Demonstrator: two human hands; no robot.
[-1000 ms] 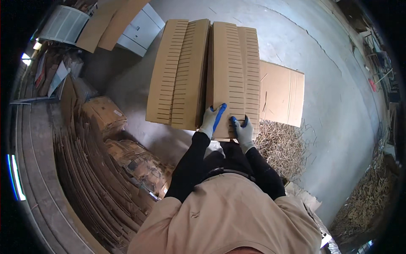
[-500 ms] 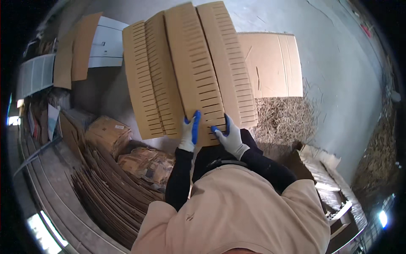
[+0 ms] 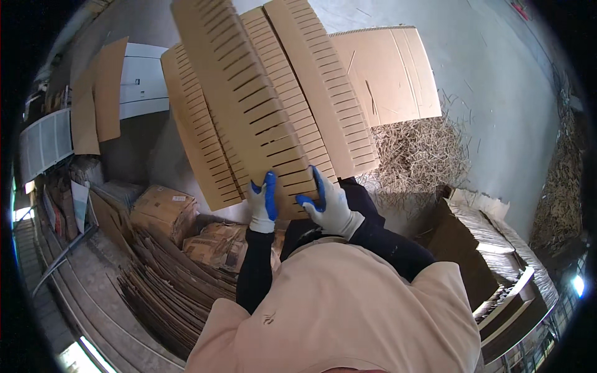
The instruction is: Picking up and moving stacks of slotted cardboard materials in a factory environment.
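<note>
My left hand [image 3: 263, 202], in a white glove with blue fingers, grips the near left edge of a long slotted cardboard strip [image 3: 249, 105]. On the strip's near right edge is my right hand [image 3: 328, 202], gloved alike, its thumb on top and its fingers closed along the side. The strip is tilted, with a row of dark crosswise slits along it. Beneath and beside it lie several similar slotted cardboard strips [image 3: 333, 87], side by side. What they rest on is hidden.
A plain cardboard sheet [image 3: 392, 74] lies at the right, above a heap of shredded cardboard [image 3: 423, 152]. Brown boxes [image 3: 163, 211] and upright flattened cardboard [image 3: 168, 292] stand at left. More stacked cardboard [image 3: 479, 242] is at the near right. A white panel [image 3: 143, 81] stands far left.
The held strip has lifted off the others and swung leftward, uncovering slotted strips beneath. Both hands moved with it, slightly left, still gripping its near end. The whole view has shifted a little.
</note>
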